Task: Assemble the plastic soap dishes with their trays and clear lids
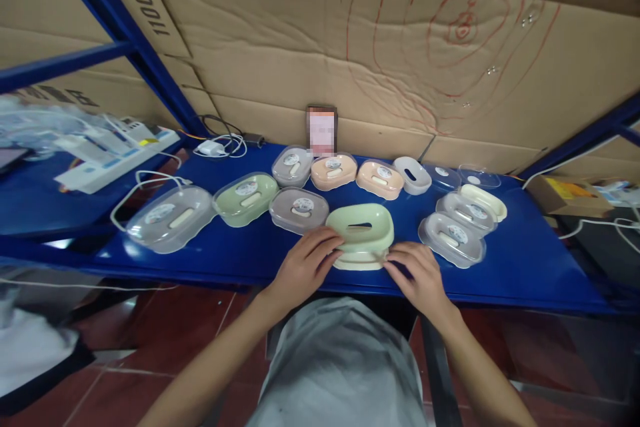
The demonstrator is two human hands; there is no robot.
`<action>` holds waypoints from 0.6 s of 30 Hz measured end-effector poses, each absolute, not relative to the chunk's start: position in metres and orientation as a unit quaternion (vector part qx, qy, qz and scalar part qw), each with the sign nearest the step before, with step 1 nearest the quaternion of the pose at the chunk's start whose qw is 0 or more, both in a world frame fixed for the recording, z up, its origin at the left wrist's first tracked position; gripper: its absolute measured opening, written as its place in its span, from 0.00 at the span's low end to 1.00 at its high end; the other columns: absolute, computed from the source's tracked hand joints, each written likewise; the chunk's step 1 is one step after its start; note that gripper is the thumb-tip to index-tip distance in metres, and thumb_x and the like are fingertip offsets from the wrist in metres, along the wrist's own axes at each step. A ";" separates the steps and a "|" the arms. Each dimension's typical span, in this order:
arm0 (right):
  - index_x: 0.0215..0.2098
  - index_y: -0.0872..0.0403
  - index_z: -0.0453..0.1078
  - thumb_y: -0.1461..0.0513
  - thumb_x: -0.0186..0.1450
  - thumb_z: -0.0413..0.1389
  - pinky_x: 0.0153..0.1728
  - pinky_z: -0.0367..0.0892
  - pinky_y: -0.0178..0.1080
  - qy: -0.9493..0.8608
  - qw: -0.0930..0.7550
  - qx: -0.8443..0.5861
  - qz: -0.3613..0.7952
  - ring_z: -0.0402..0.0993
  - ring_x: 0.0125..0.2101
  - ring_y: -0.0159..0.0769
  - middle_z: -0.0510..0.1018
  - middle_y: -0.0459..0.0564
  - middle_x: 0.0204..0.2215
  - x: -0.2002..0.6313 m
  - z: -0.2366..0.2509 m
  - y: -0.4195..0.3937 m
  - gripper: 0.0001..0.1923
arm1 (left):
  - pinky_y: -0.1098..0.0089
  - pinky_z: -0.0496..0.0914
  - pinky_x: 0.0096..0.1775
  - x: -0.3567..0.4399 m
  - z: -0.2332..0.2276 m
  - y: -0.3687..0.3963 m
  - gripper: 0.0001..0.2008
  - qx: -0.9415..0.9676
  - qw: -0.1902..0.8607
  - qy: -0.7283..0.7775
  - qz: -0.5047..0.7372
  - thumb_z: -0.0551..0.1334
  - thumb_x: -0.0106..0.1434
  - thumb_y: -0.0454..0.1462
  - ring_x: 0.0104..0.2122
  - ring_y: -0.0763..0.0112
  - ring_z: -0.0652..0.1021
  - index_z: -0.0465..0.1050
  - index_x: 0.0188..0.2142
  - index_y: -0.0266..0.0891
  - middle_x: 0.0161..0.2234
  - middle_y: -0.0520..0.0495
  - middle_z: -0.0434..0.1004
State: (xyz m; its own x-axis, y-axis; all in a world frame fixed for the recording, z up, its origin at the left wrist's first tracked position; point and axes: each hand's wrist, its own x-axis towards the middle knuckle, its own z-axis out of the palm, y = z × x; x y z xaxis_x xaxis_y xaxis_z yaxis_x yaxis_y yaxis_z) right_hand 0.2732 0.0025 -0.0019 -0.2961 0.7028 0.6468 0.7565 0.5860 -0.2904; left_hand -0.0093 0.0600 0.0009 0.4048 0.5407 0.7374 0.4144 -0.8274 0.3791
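A green soap dish with a long slot sits near the table's front edge, above a pale cream-green base. My left hand grips its left side, fingers curled against the rim. On the other side, my right hand pinches the lower right edge with thumb and fingertips. Just left of it is a grey-brown soap dish under a clear lid. To the right, a grey lidded soap dish stands close to my right hand. The dish's underside is hidden.
More lidded soap dishes, green, grey and peach, line the blue table. Loose clear lids lie at the back right. A blurred phone-like panel leans on the cardboard. Power strip and cables are left.
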 end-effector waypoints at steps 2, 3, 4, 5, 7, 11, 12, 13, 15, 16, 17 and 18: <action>0.60 0.48 0.74 0.60 0.71 0.66 0.55 0.75 0.52 -0.780 0.410 -0.469 -0.056 0.78 0.57 0.50 0.81 0.58 0.57 0.282 -0.007 0.003 0.20 | 0.57 0.79 0.57 -0.009 -0.002 0.059 0.13 0.851 0.074 0.279 0.439 0.64 0.75 0.32 0.53 0.60 0.82 0.74 0.57 0.40 0.52 0.41 0.81; 0.64 0.47 0.71 0.59 0.70 0.66 0.58 0.74 0.55 -0.783 0.402 -0.472 -0.057 0.75 0.62 0.53 0.77 0.59 0.62 0.284 -0.008 0.003 0.25 | 0.56 0.79 0.57 -0.009 -0.003 0.058 0.13 0.856 0.076 0.279 0.428 0.64 0.75 0.32 0.54 0.60 0.82 0.74 0.57 0.40 0.52 0.40 0.81; 0.68 0.46 0.68 0.58 0.71 0.66 0.61 0.73 0.58 -0.795 0.383 -0.468 -0.049 0.72 0.65 0.54 0.74 0.60 0.66 0.286 -0.008 0.004 0.29 | 0.56 0.79 0.58 -0.009 -0.004 0.056 0.13 0.861 0.076 0.279 0.418 0.63 0.75 0.32 0.54 0.60 0.82 0.74 0.57 0.40 0.52 0.40 0.81; 0.71 0.45 0.66 0.58 0.71 0.65 0.63 0.72 0.59 -0.811 0.360 -0.459 -0.034 0.69 0.68 0.55 0.72 0.59 0.68 0.287 -0.009 0.005 0.32 | 0.56 0.79 0.58 -0.009 -0.005 0.055 0.13 0.866 0.076 0.278 0.409 0.62 0.76 0.32 0.54 0.60 0.81 0.74 0.58 0.40 0.52 0.40 0.81; 0.74 0.42 0.62 0.59 0.73 0.63 0.65 0.71 0.59 -0.839 0.324 -0.436 -0.001 0.68 0.69 0.53 0.73 0.56 0.68 0.285 -0.008 0.006 0.34 | 0.56 0.78 0.59 -0.011 -0.007 0.052 0.13 0.874 0.077 0.275 0.393 0.62 0.76 0.32 0.55 0.60 0.81 0.74 0.58 0.40 0.52 0.40 0.82; 0.73 0.42 0.63 0.59 0.74 0.61 0.64 0.73 0.58 -0.855 0.295 -0.425 0.032 0.72 0.66 0.49 0.78 0.53 0.64 0.280 -0.010 0.008 0.31 | 0.55 0.78 0.58 -0.020 -0.012 0.050 0.12 0.885 0.069 0.276 0.368 0.64 0.76 0.35 0.55 0.59 0.81 0.74 0.57 0.40 0.52 0.40 0.82; 0.72 0.42 0.64 0.59 0.75 0.60 0.63 0.73 0.58 -0.857 0.291 -0.424 0.033 0.73 0.66 0.49 0.78 0.53 0.64 0.279 -0.010 0.007 0.29 | 0.55 0.78 0.58 -0.022 -0.013 0.050 0.12 0.888 0.065 0.278 0.360 0.65 0.75 0.37 0.56 0.58 0.81 0.74 0.57 0.40 0.52 0.40 0.82; 0.72 0.43 0.65 0.60 0.75 0.60 0.63 0.74 0.58 -0.859 0.288 -0.422 0.033 0.73 0.66 0.49 0.79 0.53 0.63 0.278 -0.010 0.007 0.28 | 0.55 0.78 0.57 -0.023 -0.014 0.050 0.12 0.891 0.059 0.279 0.352 0.65 0.75 0.38 0.56 0.57 0.81 0.74 0.56 0.41 0.53 0.40 0.82; 0.70 0.45 0.67 0.61 0.76 0.59 0.63 0.74 0.57 -0.864 0.285 -0.415 0.024 0.73 0.66 0.49 0.79 0.53 0.62 0.277 -0.009 0.007 0.25 | 0.55 0.78 0.57 -0.024 -0.014 0.051 0.12 0.897 0.044 0.282 0.339 0.65 0.75 0.38 0.56 0.56 0.81 0.75 0.55 0.41 0.53 0.40 0.82; 0.70 0.45 0.68 0.61 0.76 0.59 0.63 0.75 0.57 -0.867 0.282 -0.411 0.018 0.73 0.66 0.49 0.80 0.54 0.62 0.276 -0.008 0.006 0.25 | 0.55 0.78 0.56 -0.024 -0.014 0.051 0.11 0.898 0.038 0.282 0.335 0.65 0.75 0.38 0.56 0.56 0.81 0.75 0.55 0.41 0.52 0.40 0.82; 0.69 0.46 0.68 0.62 0.76 0.59 0.63 0.75 0.57 -0.869 0.280 -0.408 0.012 0.73 0.66 0.48 0.80 0.54 0.62 0.276 -0.007 0.007 0.24 | 0.55 0.78 0.56 -0.023 -0.014 0.052 0.10 0.899 0.035 0.283 0.332 0.64 0.75 0.38 0.56 0.57 0.81 0.75 0.54 0.40 0.52 0.41 0.83; 0.69 0.47 0.68 0.62 0.75 0.59 0.63 0.75 0.56 -0.872 0.278 -0.404 0.007 0.74 0.65 0.48 0.80 0.54 0.61 0.275 -0.005 0.007 0.24 | 0.56 0.78 0.56 -0.022 -0.014 0.052 0.10 0.899 0.034 0.283 0.332 0.64 0.75 0.37 0.56 0.57 0.81 0.76 0.54 0.40 0.52 0.41 0.83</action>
State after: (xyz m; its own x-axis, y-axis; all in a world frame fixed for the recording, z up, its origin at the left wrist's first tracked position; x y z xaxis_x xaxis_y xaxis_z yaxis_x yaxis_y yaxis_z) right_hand 0.2751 0.0068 -0.0054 -0.5194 0.7072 0.4796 0.7000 0.6741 -0.2359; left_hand -0.0223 0.0518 -0.0140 0.6192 0.5312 0.5783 0.4867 -0.8375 0.2483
